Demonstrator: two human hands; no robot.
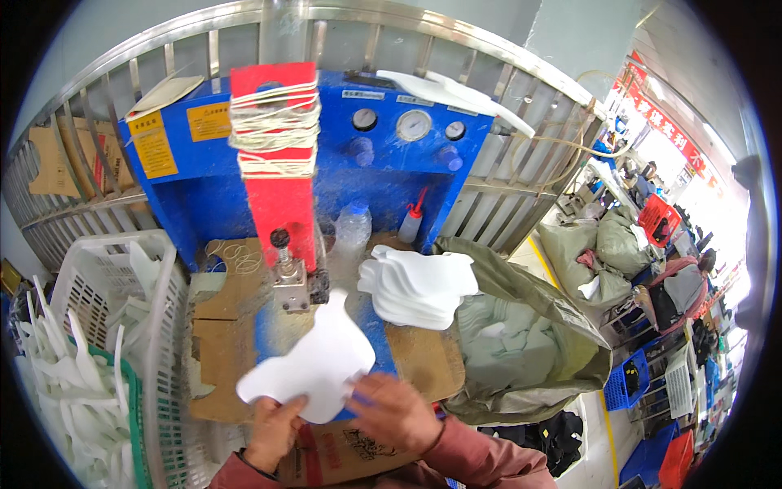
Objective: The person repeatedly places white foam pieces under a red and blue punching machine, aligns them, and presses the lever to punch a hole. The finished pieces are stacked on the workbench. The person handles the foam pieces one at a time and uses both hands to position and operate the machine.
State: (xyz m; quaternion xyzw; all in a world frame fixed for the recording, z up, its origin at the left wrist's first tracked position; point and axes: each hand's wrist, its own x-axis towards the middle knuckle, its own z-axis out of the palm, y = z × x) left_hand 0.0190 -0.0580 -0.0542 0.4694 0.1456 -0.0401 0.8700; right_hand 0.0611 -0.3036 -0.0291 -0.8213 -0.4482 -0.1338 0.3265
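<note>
Shows a blue machine (391,183), partly hidden by a red arm (281,208); right of the machine, an olive sack (570,387); before the machine, a white piece (322,359) and a white stack (419,285). Cannot tell whether gripping the piece's right edge with the blurred right hand (395,411); pinches the piece with the left hand (275,430). Bears barely legible yellow labels (153,145).

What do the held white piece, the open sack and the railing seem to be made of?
White piece: matte and smooth, possibly foam or fabric-faced sheet; no weave shows, so I can't say which.
Sack: likely woven plastic, slightly glossy, judging by its thin, creased wall.
Railing: metal, probably stainless steel, going by its silvery sheen.
</note>
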